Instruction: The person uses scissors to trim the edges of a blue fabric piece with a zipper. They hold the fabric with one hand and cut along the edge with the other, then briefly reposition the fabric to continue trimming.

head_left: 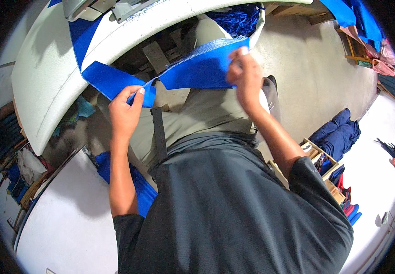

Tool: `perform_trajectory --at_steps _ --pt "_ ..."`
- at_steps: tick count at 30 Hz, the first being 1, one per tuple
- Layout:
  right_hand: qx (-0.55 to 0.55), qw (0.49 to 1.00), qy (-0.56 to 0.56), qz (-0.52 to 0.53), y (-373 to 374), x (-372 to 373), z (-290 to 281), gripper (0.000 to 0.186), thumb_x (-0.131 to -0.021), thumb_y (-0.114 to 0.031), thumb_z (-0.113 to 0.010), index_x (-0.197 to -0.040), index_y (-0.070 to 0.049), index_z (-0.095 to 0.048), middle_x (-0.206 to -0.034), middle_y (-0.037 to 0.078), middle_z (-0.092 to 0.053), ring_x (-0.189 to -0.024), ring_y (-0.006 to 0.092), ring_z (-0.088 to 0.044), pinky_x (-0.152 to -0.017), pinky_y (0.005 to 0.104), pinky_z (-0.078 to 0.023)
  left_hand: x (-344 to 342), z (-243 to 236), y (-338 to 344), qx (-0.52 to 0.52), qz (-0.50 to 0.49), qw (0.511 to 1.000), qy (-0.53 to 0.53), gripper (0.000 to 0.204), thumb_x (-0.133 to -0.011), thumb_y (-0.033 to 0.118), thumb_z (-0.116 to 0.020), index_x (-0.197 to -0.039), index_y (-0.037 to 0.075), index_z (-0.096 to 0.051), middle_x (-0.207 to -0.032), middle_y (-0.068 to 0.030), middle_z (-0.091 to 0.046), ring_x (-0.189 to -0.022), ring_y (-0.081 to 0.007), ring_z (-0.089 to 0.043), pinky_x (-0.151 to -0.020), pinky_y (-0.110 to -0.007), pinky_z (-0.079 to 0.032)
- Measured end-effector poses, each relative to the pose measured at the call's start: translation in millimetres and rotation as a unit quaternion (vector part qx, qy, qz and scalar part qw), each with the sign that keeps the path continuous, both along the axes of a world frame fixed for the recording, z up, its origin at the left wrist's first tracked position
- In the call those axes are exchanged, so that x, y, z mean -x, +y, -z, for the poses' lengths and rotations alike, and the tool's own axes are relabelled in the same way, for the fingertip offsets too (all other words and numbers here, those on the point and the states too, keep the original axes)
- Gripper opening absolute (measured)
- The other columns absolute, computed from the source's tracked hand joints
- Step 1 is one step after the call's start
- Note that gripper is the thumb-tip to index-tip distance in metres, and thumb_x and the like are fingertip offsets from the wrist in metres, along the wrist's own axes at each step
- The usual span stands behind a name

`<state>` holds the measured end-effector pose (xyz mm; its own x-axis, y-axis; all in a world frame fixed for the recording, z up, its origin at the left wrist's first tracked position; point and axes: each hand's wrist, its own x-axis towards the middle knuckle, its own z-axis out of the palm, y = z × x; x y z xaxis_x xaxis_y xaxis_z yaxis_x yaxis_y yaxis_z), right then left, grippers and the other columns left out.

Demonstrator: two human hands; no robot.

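Head view: our left hand (pixel 126 109) pinches the left blue cloth (pixel 108 78); our right hand (pixel 246 77) blurs at the far end of the right blue cloth (pixel 202 69), its grip we cannot tell. Both cloths hang over our lap (pixel 206 107), near the white table (pixel 47 77). Pulling too hard could snap or twist their thin join (pixel 154 81). We count two hands, two cloths, one table.

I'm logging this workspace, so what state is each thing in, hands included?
Left hand: closed, pinching blue fabric
Right hand: blurred, at the fabric's other end, grip unclear
Blue fabric: spread between both hands
Blue threads: loose, tangled
Navy cloth bundle: bunched up
Wooden tray: open-topped, holding things
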<state>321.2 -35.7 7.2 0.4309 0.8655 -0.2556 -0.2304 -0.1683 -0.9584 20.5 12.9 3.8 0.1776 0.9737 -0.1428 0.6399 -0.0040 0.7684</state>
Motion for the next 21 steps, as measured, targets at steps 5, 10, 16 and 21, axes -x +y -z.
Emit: perform_trajectory --at_steps 5,10,16,21 --pt "0.183 0.931 0.225 -0.222 -9 77 17 0.041 -0.101 -0.047 -0.055 -0.085 -0.009 -0.057 -0.06 -0.008 -0.035 -0.049 0.0043 -0.028 -0.045 0.0245 -0.021 -2 -2 -4 0.0 -0.005 1.0 -0.022 0.02 -0.094 0.019 -0.069 -0.097 -0.001 -0.072 -0.086 -0.0096 -0.073 -0.079 -0.0122 -0.066 -0.075 -0.03 -0.052" --pt "0.229 0.906 0.255 -0.247 1 105 30 0.039 -0.101 -0.046 -0.056 -0.086 -0.01 -0.055 -0.058 -0.01 -0.032 -0.048 0.0036 -0.025 -0.045 0.0241 -0.02 -4 -7 -8 0.021 -0.007 1.0 -0.013 0.019 -0.095 0.018 -0.068 -0.099 -0.001 -0.072 -0.089 -0.0022 -0.072 -0.083 -0.0071 -0.061 -0.078 -0.026 -0.051" --pt "0.196 0.91 0.26 -0.256 12 118 41 0.038 -0.102 -0.044 -0.054 -0.085 -0.01 -0.053 -0.058 -0.009 -0.032 -0.048 0.0043 -0.025 -0.044 0.0245 -0.02 -6 -7 -11 0.01 -0.007 0.999 -0.033 0.019 -0.094 0.018 -0.069 -0.097 0.0 -0.072 -0.086 -0.0079 -0.072 -0.079 -0.0125 -0.065 -0.074 -0.03 -0.052" --pt "0.198 0.918 0.267 -0.216 6 117 29 0.036 -0.101 -0.043 -0.056 -0.088 -0.01 -0.057 -0.059 -0.009 -0.033 -0.049 0.0039 -0.026 -0.044 0.0239 -0.021 -4 -8 -11 0.002 -0.005 1.0 -0.021 0.018 -0.093 0.018 -0.069 -0.095 0.0 -0.072 -0.084 -0.0112 -0.073 -0.077 -0.0152 -0.067 -0.073 -0.032 -0.052"
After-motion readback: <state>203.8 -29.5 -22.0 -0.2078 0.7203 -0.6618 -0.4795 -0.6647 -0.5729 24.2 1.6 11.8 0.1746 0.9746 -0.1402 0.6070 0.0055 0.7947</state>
